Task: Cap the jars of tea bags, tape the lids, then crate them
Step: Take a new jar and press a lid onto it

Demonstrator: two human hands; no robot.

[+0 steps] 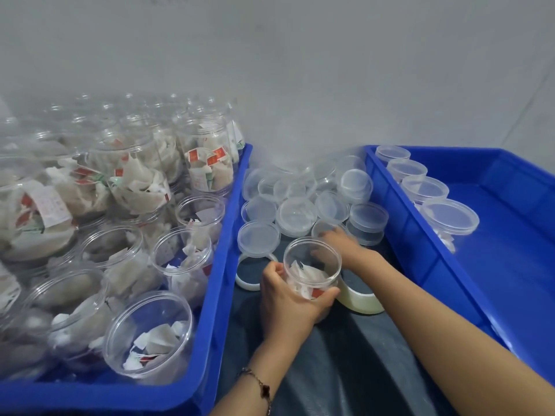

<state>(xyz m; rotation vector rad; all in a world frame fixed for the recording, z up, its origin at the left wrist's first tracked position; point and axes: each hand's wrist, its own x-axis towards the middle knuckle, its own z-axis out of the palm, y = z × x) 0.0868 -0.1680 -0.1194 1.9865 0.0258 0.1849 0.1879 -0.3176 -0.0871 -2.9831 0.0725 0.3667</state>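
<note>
Head view: left hand (288, 298) grips an upright, open-mouthed jar (312, 265); right hand (339, 243) grasps a lid (322, 228).

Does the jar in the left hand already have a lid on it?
No, the jar gripped by the left hand has an open, uncovered mouth.

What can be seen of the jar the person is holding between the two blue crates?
The jar is a clear, round plastic container with a wide threaded mouth and no lid. It stands upright on the dark cloth between the crates, partly filled with white tea bags bearing red tags. The left hand wraps its near side, fingers curled around the wall. The right hand reaches past its far side towards the loose clear lids. A tape roll sits just right of it.
</note>
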